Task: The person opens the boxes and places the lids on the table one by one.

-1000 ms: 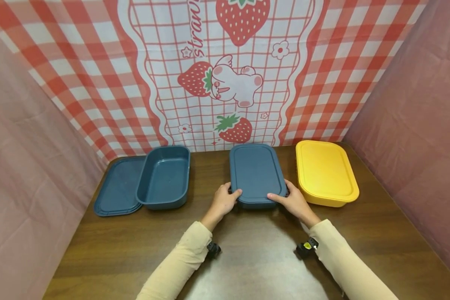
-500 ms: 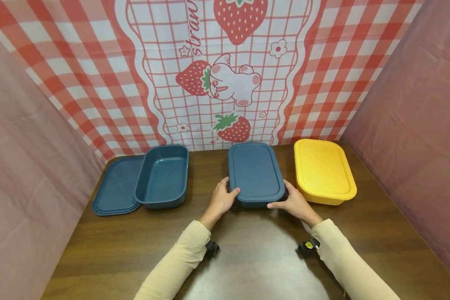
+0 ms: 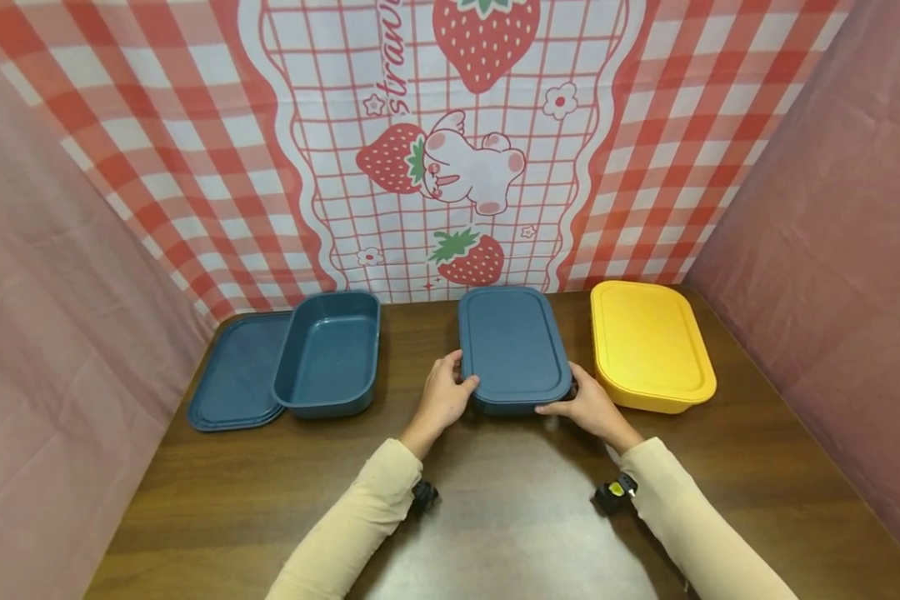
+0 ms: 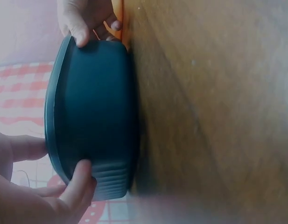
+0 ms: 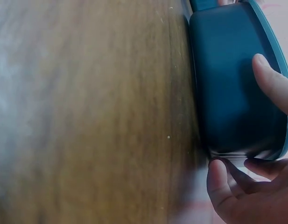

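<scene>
A dark blue lidded food container [image 3: 512, 346] stands in the middle of the table, its lid lying flat over the rim. My left hand [image 3: 444, 397] holds its near left corner, with the thumb at the lid's edge and fingers along the side wall. At the near right corner my right hand [image 3: 594, 408] grips the box. The right thumb [image 5: 270, 83] presses on the front wall just under the lid, while the other fingers bend round the ribbed side. Seen from the left wrist, the container [image 4: 94, 107] has its base down at the table.
Left of it stands an uncovered blue container [image 3: 328, 354], overlapping a loose blue lid [image 3: 234, 379]. A yellow lidded container [image 3: 651, 343] stands close to my right hand. Behind the wooden table [image 3: 510, 508] hangs a checked strawberry cloth [image 3: 450, 150], with pink drapes at both sides.
My right thumb has slid from the lid's top down to the front wall. The left thumb has shifted slightly toward the lid's edge. The container stays almost in place.
</scene>
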A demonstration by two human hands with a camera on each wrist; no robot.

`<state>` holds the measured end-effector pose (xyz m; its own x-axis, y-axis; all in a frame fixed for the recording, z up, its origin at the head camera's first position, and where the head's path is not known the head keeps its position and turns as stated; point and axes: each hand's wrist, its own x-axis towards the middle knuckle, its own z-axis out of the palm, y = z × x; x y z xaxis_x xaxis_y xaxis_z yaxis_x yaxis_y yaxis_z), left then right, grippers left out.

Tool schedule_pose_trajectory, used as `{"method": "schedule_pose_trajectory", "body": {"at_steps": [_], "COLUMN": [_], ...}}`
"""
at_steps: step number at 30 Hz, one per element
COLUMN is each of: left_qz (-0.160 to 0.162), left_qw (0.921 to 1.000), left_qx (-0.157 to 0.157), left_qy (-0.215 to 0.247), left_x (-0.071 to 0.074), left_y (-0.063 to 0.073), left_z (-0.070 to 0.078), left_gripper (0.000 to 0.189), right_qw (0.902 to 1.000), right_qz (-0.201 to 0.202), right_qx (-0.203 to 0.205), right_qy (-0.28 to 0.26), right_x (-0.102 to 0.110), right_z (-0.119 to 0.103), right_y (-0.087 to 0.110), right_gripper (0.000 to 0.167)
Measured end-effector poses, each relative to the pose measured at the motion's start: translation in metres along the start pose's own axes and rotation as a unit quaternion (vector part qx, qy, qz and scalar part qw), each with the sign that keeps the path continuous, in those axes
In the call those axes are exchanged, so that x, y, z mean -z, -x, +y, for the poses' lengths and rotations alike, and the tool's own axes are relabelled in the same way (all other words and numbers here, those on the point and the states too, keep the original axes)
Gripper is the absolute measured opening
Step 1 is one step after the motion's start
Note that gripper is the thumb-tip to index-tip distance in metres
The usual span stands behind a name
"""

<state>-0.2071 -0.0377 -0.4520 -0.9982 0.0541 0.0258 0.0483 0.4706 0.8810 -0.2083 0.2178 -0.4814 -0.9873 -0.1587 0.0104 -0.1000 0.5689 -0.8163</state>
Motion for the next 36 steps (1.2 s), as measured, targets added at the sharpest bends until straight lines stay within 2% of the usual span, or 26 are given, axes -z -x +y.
{"method": "schedule_pose_trajectory", "body": {"at_steps": [2, 5, 9, 12, 15, 19, 28, 31, 36], "left_qz": [0.001, 0.011, 0.029, 0.030, 0.017, -0.016, -0.077, -0.087, -0.084], "left_qw": [0.9998, 0.9970, 0.9844, 0.9745, 0.9690, 0.9615, 0.9231, 0.9145, 0.8991], "left_qx": [-0.007, -0.043, -0.118, -0.154, -0.165, -0.175, -0.232, -0.241, -0.266], "left_qy": [-0.021, -0.064, -0.127, -0.161, -0.183, -0.211, -0.297, -0.313, -0.338], "left_x": [0.001, 0.001, -0.001, -0.003, -0.006, -0.009, -0.020, -0.023, -0.028], "left_y": [0.000, 0.001, 0.004, 0.006, 0.008, 0.010, 0.018, 0.021, 0.023], "left_z": [0.001, 0.004, 0.010, 0.015, 0.020, 0.028, 0.042, 0.044, 0.044], "left_gripper": [0.055, 0.046, 0.031, 0.027, 0.026, 0.027, 0.027, 0.028, 0.030], "right_qw": [1.0000, 0.9999, 0.9998, 0.9998, 0.9996, 0.9991, 0.9993, 0.9994, 0.9994], "right_qz": [-0.001, -0.002, -0.001, -0.001, -0.003, -0.005, 0.001, -0.001, 0.002], "right_qx": [0.002, 0.003, 0.001, 0.000, -0.002, -0.004, 0.001, 0.003, 0.006], "right_qy": [-0.005, -0.014, -0.021, -0.020, -0.028, -0.042, -0.036, -0.036, -0.035], "right_x": [0.000, 0.000, 0.000, -0.001, -0.002, -0.001, -0.001, -0.001, -0.002], "right_z": [0.000, 0.000, 0.000, 0.000, 0.000, -0.001, -0.001, -0.002, -0.002], "right_y": [0.000, 0.000, 0.002, 0.002, 0.002, 0.003, 0.005, 0.006, 0.008], "right_gripper": [0.093, 0.091, 0.089, 0.088, 0.087, 0.087, 0.083, 0.081, 0.080]}}
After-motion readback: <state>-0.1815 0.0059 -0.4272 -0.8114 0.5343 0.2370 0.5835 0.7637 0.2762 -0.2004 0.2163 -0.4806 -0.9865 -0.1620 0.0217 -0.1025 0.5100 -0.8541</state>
